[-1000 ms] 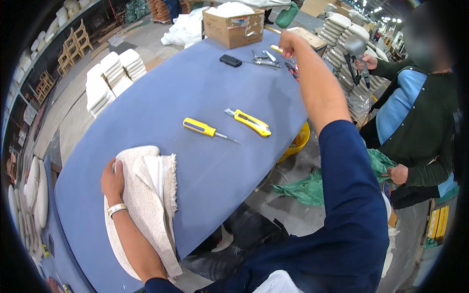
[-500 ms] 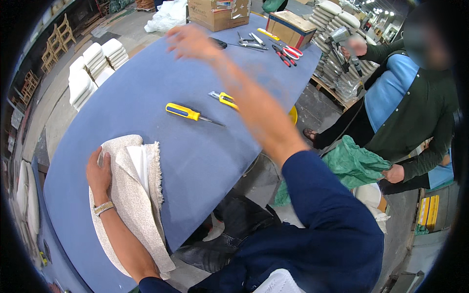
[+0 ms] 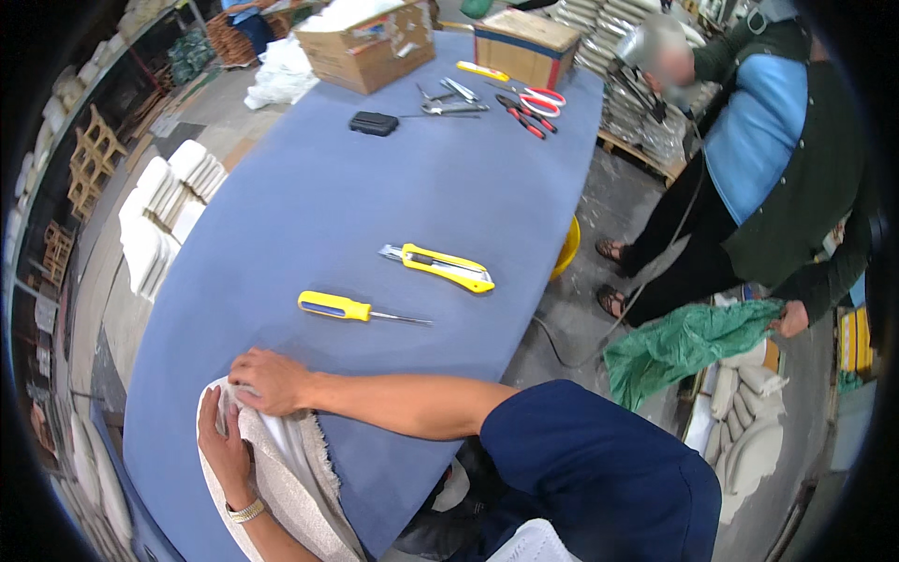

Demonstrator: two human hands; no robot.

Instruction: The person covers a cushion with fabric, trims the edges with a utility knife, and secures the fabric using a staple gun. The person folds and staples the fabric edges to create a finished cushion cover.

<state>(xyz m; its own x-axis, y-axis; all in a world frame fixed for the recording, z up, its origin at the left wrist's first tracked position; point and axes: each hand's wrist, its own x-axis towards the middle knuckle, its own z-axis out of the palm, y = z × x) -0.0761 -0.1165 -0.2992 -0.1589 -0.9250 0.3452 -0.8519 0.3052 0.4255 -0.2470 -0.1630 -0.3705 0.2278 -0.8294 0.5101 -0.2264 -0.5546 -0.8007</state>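
Note:
A beige woven fabric cover (image 3: 288,487) with a frayed edge lies folded over a white layer at the near left of the table. My left hand (image 3: 228,448), with a metal watch on its wrist, rests on the fabric's left side, fingers stretched out. Across the far end of the fabric reaches my right hand (image 3: 273,382), its fingers bent and pinching the fabric's edge. Beyond my hands lie a yellow-and-blue screwdriver (image 3: 335,305) and a yellow utility knife (image 3: 448,268) with its blade pointing left.
The blue-grey table (image 3: 281,225) also bears a small black case (image 3: 374,123), pliers, red-handled scissors (image 3: 543,101), a cardboard box (image 3: 370,47) and a wooden box (image 3: 524,47). A person (image 3: 768,159) at the right holds a power tool and green cloth (image 3: 688,342). White cushions (image 3: 154,225) stand left.
My right hand has come back from the far side of the table to the fabric's far end, beside my left hand. The view has shifted, and the whole utility knife now shows.

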